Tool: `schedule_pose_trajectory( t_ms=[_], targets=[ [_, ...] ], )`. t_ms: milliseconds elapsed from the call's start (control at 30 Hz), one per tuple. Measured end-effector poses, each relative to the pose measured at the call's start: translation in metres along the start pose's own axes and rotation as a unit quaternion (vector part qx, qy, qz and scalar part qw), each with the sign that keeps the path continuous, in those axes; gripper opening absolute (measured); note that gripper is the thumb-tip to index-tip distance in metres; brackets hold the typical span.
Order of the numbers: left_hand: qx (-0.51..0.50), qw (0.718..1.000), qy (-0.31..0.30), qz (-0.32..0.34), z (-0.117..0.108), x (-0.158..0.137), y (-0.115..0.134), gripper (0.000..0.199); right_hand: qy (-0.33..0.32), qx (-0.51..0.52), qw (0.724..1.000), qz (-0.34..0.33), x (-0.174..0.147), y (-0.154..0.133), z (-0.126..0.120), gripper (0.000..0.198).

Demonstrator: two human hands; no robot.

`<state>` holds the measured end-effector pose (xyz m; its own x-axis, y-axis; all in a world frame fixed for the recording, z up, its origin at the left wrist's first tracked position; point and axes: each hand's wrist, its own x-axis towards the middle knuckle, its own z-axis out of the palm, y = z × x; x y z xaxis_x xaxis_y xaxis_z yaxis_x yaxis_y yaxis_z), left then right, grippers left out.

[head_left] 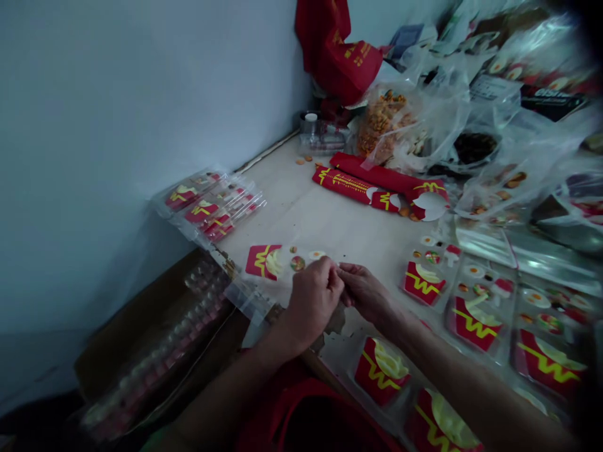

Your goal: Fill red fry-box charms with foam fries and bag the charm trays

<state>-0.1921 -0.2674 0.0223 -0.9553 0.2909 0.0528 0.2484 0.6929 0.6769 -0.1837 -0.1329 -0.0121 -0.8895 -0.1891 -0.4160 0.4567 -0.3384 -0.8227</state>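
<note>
My left hand point(316, 295) is closed in a fist-like pinch at the near edge of the table. Against it, my right hand point(365, 290) pinches with thumb and fingers, the two hands touching. They meet at the right end of a clear plastic packet point(283, 258) lying flat. Inside it show a red fries carton point(262, 262) with a yellow zigzag, a small round burger-like piece point(297, 263) and a fried-egg piece point(316, 255). My fingers hide the pinched end and the rest of the contents.
Filled packets point(475, 314) lie in rows at the right, and a stack of packets point(202, 204) sits at the left corner. Flat red printed cartons point(358, 185) lie further back. Bags of small pieces point(386, 122) crowd the back right. Below the left edge is an open box point(141, 326).
</note>
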Motion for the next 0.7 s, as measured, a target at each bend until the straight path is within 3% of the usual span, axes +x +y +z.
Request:
schedule_pose_trajectory(
  t_ms=[100,167,200,300,367,433,567,633,700],
  targets=[
    [-0.103,0.995,-0.011,0.000,0.000,-0.009,-0.005,0.014,-0.061,-0.019,0.997,0.034,0.009,-0.002,-0.001,0.039],
    [-0.124,0.991,-0.013,0.038,-0.016,-0.012,-0.015,0.010,-0.110,-0.043,0.992,0.042,0.015,-0.008,-0.005,0.036],
    [-0.099,0.992,-0.006,0.071,-0.029,-0.013,-0.021,0.020,-0.132,-0.055,0.989,0.041,0.018,-0.013,-0.007,0.035],
    [0.071,0.985,0.006,0.160,-0.078,-0.007,-0.045,0.087,-0.177,-0.079,0.980,0.033,0.036,-0.033,-0.004,0.033],
    [0.150,0.973,-0.033,0.174,-0.111,0.003,-0.063,0.106,-0.194,-0.094,0.976,0.019,0.055,-0.049,0.010,0.035],
    [0.181,0.970,-0.056,0.155,-0.140,0.022,-0.082,0.102,-0.174,-0.098,0.980,-0.014,0.077,-0.065,0.030,0.036],
    [0.266,0.961,0.021,0.069,-0.201,0.082,-0.121,0.083,-0.001,-0.056,0.990,-0.129,0.110,-0.089,0.058,0.041],
    [0.307,0.950,0.049,-0.018,-0.237,0.117,-0.141,0.084,0.039,-0.053,0.985,-0.157,0.111,-0.093,0.054,0.043],
    [0.327,0.941,0.034,-0.083,-0.267,0.148,-0.159,0.085,0.029,-0.081,0.986,-0.142,0.102,-0.089,0.038,0.042]
  ],
)
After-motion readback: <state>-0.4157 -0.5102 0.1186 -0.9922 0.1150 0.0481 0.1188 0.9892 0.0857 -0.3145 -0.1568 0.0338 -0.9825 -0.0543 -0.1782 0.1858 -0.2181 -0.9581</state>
